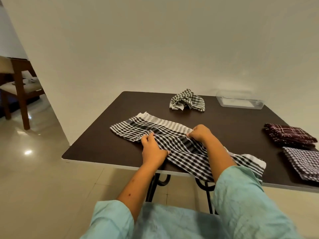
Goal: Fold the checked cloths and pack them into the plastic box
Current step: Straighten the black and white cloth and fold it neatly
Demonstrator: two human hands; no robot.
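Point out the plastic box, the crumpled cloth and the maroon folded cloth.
plastic box (241, 106): head view, front wall.
crumpled cloth (188, 100): head view, middle of heap.
maroon folded cloth (288, 135): head view, top face.

Both arms reach forward, palms down.
Left hand (153, 150) and right hand (200, 133), near each other, each pinch the checked cloth (131, 130) with curled fingers.

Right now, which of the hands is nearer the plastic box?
Right. The right hand pinches the black-and-white cloth left of the plastic box; the left hand grips it farther left.
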